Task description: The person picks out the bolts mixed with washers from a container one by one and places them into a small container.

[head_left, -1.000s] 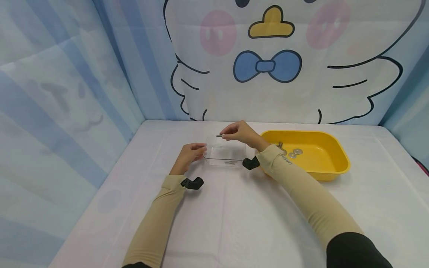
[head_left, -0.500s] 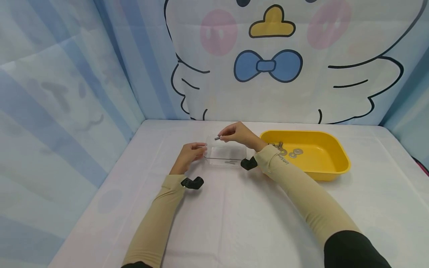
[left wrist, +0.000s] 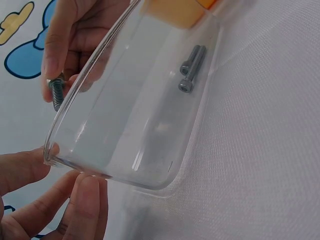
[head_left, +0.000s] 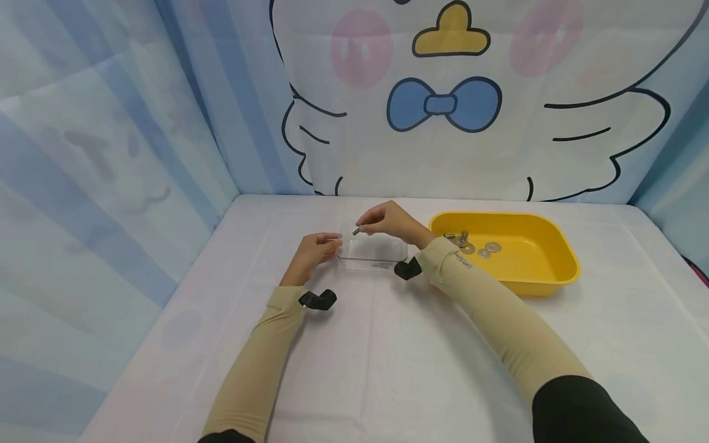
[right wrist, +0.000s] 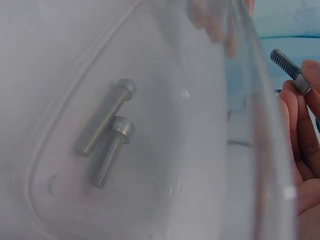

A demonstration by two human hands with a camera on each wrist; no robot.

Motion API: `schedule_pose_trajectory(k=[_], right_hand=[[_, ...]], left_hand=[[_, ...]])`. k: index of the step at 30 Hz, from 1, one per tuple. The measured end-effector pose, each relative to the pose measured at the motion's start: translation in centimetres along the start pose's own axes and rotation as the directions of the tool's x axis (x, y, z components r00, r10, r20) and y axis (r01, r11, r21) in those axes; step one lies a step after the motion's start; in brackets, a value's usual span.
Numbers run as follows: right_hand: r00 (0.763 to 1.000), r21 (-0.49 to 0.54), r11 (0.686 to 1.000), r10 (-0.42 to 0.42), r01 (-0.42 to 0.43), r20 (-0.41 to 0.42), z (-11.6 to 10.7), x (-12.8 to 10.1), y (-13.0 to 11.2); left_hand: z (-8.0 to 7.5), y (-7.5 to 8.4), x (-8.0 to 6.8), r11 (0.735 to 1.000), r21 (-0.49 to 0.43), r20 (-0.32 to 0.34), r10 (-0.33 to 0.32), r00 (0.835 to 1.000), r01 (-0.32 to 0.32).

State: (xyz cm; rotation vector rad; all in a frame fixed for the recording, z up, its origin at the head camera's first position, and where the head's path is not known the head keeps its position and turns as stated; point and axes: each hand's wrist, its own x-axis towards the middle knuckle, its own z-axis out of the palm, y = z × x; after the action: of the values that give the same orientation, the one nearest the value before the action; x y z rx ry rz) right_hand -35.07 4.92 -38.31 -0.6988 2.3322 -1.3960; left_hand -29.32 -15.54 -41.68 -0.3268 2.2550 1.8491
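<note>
Fingers of my right hand [head_left: 388, 221] pinch a little bolt [head_left: 356, 231] just over the far rim of the clear box [head_left: 371, 251], which sits on the counter [head_left: 388, 357] left of the yellow tray [head_left: 545, 271]. My left hand [head_left: 312, 251] holds the box's left end with its fingertips. I think I should keep the box steady and let go low, so the bolt lands by the two bolts inside [right wrist: 105, 137] and does not bounce out.
</note>
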Motion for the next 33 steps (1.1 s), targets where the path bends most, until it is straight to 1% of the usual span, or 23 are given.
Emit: schedule_pose_trajectory(k=[4,12,17,29,30,33], right_hand=[[1.000,-0.017,1.000,0.021,-0.021,0.008,0.1,0.3,0.1],[0.995,-0.062,0.995,0.082,-0.079,0.050,0.6,0.7,0.2],[0.992,-0.078,0.991,0.109,-0.105,0.057,0.8,0.8,0.3],[0.989,-0.060,0.988,0.145,-0.144,0.017,1.1,1.0,0.4],[0.989,-0.056,0.987,0.148,-0.147,0.013,1.2,1.0,0.4],[0.989,-0.042,0.988,0.148,-0.147,0.007,1.2,1.1,0.4]], left_hand=[[0.0,0.1,-0.1,1.000,0.002,0.002,-0.001,1.000,0.001],[0.0,0.0,0.1,1.000,0.003,0.004,-0.009,1.000,0.009],[0.0,0.0,0.1,1.000,-0.001,0.008,-0.007,1.000,0.007],[0.0,0.0,0.0,1.000,0.001,0.002,0.004,1.000,-0.004],[0.0,0.3,-0.4,1.000,0.005,0.005,0.006,1.000,-0.006],[0.0,0.3,-0.4,1.000,-0.001,0.005,0.017,1.000,-0.017]])
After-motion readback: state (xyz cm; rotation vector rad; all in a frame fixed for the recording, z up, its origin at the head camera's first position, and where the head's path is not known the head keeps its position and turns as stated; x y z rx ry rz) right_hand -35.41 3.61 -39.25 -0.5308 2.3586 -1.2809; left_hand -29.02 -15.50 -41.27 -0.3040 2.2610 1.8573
